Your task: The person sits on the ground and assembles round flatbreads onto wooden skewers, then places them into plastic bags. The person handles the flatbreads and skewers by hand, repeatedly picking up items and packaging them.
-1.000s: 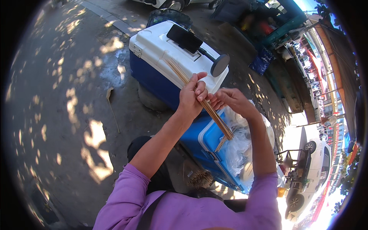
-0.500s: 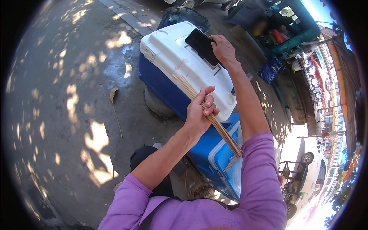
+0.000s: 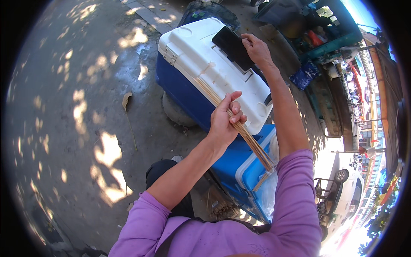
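My left hand (image 3: pixel 227 118) is closed round a bundle of thin wooden sticks (image 3: pixel 252 145), which slants across in front of a large cooler box. The cooler has a white lid (image 3: pixel 192 43) and a dark blue body (image 3: pixel 175 81). A black phone (image 3: pixel 233 48) lies flat on the lid. Beside the phone, at the lid's far right edge, my right hand (image 3: pixel 258 50) has its fingers curled; whatever they grip there is hidden. The lower ends of the sticks reach over a lighter blue box (image 3: pixel 250 171) near my right forearm, with clear plastic on it.
More thin sticks (image 3: pixel 224 210) stand in a container by my legs. A dark plastic bag (image 3: pixel 209 15) sits behind the cooler. To the right are a green vehicle (image 3: pixel 334 40), a blue packet (image 3: pixel 305 75) and a white car (image 3: pixel 349 197). A dry leaf (image 3: pixel 126 100) lies on the ground.
The cooler and phone appear slightly further right and higher in view. My right hand has shifted right, with its fingers less over the phone's edge. The left hand keeps the sticks.
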Demonstrator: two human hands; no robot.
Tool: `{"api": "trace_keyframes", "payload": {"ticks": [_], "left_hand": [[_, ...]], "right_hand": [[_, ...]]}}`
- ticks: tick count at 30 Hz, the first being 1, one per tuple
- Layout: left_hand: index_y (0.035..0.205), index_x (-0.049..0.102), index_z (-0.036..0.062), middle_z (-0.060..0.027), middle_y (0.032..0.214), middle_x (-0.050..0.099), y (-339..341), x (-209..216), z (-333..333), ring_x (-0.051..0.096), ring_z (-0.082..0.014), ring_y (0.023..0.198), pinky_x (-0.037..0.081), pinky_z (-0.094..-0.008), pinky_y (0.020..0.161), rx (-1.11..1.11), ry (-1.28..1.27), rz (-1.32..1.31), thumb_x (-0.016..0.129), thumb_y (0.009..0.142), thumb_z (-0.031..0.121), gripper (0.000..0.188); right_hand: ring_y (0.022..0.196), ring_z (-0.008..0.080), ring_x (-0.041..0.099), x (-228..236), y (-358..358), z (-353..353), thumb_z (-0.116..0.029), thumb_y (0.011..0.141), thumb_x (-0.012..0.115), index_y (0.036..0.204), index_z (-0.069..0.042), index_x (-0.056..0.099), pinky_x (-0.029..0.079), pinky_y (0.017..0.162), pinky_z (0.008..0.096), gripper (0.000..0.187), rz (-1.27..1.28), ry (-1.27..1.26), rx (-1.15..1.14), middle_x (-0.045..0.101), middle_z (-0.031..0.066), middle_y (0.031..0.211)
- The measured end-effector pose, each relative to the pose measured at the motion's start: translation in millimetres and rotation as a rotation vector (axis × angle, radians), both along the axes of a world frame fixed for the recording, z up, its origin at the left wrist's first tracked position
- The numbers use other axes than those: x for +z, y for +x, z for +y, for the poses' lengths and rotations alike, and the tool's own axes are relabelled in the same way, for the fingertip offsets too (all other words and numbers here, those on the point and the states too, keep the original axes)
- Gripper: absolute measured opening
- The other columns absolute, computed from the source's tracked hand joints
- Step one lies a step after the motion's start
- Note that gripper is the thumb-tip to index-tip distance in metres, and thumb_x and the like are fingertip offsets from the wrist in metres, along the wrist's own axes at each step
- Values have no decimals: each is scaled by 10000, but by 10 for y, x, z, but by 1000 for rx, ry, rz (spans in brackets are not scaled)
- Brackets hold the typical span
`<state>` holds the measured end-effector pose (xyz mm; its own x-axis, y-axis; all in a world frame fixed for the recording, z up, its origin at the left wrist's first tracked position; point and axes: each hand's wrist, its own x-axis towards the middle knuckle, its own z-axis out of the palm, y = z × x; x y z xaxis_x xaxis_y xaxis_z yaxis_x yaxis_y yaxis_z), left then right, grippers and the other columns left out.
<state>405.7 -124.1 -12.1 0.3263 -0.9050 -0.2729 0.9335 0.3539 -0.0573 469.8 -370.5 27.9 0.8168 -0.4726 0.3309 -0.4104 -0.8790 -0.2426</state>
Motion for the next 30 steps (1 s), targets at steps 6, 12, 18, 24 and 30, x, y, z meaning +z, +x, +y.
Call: {"api": "trace_keyframes", "payload": {"ticks": [6,12,18,24,30], "left_hand": [[1141,499,68,57,589,385,17,-9,24,298,-39,399,415,-229,576,9,6,4,367,1017,290,287],[1137,501,69,60,592,393,35,23,32,301,-37,400,423,-229,579,12,37,-7,374,1015,285,279],[1130,502,70,62,597,397,54,-25,26,312,-34,407,426,-234,579,23,20,-5,382,1012,286,274],[1133,495,74,63,605,400,97,-39,33,315,-37,409,430,-232,584,32,25,-10,393,1007,288,268],[1140,493,72,62,606,395,100,-8,63,317,-39,411,435,-234,587,31,14,-17,391,1008,285,271]], "right_hand": [[983,311,605,-103,32,-105,-390,919,512,1137,-88,622,467,829,375,389,-124,165,15,657,154,1040],[1017,294,603,-99,119,18,-491,838,581,1188,-90,595,473,845,394,532,88,-16,-80,642,157,1079],[1001,282,608,-138,240,115,-495,768,621,1157,-94,602,475,854,393,559,155,-128,-183,640,135,999],[980,282,614,-179,301,172,-499,744,626,1116,-96,616,482,836,408,549,162,-149,-246,628,136,1020],[1012,287,606,-64,205,264,-556,792,602,1185,-86,577,478,846,415,613,58,-131,-231,630,132,1059]]}}
